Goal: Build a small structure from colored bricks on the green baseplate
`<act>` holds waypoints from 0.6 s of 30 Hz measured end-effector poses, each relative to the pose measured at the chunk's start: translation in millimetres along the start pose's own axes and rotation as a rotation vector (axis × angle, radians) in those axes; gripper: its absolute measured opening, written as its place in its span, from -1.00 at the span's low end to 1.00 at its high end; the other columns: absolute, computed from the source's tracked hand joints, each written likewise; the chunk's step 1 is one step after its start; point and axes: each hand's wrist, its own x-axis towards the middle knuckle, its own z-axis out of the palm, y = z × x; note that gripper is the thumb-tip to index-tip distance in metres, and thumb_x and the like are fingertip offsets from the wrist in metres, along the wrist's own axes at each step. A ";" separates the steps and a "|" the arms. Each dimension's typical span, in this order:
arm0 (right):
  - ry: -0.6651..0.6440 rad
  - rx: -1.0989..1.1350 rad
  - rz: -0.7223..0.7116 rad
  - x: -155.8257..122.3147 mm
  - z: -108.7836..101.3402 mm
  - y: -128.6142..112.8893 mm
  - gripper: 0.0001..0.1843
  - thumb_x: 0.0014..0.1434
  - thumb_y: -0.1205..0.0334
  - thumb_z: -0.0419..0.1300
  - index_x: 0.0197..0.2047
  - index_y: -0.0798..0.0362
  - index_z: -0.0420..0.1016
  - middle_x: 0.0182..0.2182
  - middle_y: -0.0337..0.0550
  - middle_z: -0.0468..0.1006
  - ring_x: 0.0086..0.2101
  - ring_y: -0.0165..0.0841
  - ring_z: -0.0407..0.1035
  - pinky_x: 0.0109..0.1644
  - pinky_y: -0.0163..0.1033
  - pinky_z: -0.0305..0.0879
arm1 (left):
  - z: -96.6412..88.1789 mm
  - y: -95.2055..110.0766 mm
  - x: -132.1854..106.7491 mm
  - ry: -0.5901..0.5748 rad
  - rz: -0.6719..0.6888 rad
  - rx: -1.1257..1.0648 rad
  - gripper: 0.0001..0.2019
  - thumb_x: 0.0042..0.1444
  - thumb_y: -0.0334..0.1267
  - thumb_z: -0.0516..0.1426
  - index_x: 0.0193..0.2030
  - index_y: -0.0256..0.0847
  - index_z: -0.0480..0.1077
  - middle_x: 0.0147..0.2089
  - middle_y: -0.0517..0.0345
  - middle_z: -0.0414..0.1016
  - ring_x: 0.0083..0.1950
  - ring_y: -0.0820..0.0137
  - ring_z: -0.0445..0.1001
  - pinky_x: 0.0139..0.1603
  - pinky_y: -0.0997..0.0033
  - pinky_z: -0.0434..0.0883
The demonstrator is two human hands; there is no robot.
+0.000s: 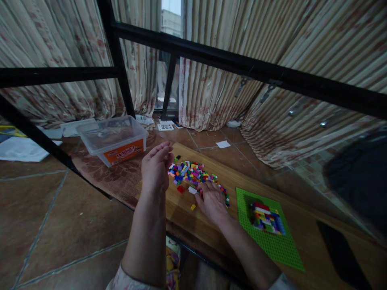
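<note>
A heap of small coloured toy bricks (pixel 189 171) is spread over a wooden board (pixel 181 213). My right hand (pixel 211 199) lies over the near right part of the heap, fingers stretched down among the bricks. Close to its thumb is a white brick (pixel 192 190); a red brick (pixel 180 189) and a yellow brick (pixel 193 207) lie apart from the heap. Raised at the heap's left side, my left hand (pixel 155 166) has its fingers curled together; what they hold, if anything, is hidden. Farther right, a block of built-up bricks (pixel 266 217) stands on a green baseplate (pixel 281 251).
A clear plastic bin (pixel 111 137) with an orange label stands at the back left on a brown cloth (pixel 99 173). A dark flat object (pixel 341 249) lies right of the baseplate. Black metal bars (pixel 211 50) cross the view ahead, with curtains (pixel 217 88) behind.
</note>
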 end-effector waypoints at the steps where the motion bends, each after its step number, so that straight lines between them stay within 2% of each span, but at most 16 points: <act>1: -0.001 0.001 0.004 -0.7 -0.5 0.5 -0.79 0.20 0.21 0.07 -0.15 0.07 0.44 -0.22 -0.02 0.49 -0.14 -0.16 0.29 0.00 -0.11 0.17 | 0.5 -0.3 -0.5 -0.008 -0.007 0.003 -0.75 -0.23 -0.36 0.27 -0.32 -0.34 0.48 -0.43 0.20 0.45 -0.52 0.64 0.32 -0.45 0.61 0.32; 6: -0.005 0.044 0.026 -4.9 -3.4 8.1 -0.69 0.15 0.26 0.12 -0.02 0.04 0.43 -0.16 -0.05 0.50 -0.11 -0.18 0.28 0.04 -0.11 0.15 | 0.5 -0.7 -1.2 -0.019 -0.012 0.015 -0.74 -0.24 -0.35 0.28 -0.32 -0.34 0.47 -0.42 0.19 0.45 -0.51 0.64 0.33 -0.45 0.62 0.32; 11: 0.016 0.074 0.074 -5.3 -9.2 12.3 -0.68 0.09 0.33 0.16 -0.05 0.01 0.48 -0.17 -0.08 0.49 -0.10 -0.19 0.26 0.04 -0.13 0.16 | -2.8 -0.6 2.2 -0.016 0.012 0.013 -0.72 -0.23 -0.33 0.28 -0.30 -0.35 0.47 -0.41 0.19 0.45 -0.52 0.64 0.33 -0.47 0.63 0.31; 15: 0.061 0.159 -0.055 15.8 -8.8 -7.1 -0.69 0.14 0.35 0.12 -0.05 -0.03 0.50 -0.15 -0.10 0.47 -0.10 -0.22 0.25 0.05 -0.17 0.16 | -3.3 0.2 3.7 0.000 0.021 0.010 -0.72 -0.24 -0.34 0.28 -0.29 -0.35 0.47 -0.42 0.20 0.44 -0.52 0.63 0.34 -0.47 0.62 0.31; 18: 0.035 0.137 -0.135 38.8 -2.7 -26.1 -0.73 0.16 0.38 0.09 -0.10 0.01 0.52 -0.16 -0.08 0.46 -0.10 -0.22 0.24 0.03 -0.19 0.17 | -3.1 1.4 3.2 0.002 0.014 0.014 -0.71 -0.24 -0.34 0.28 -0.29 -0.35 0.47 -0.42 0.21 0.44 -0.52 0.64 0.33 -0.46 0.63 0.31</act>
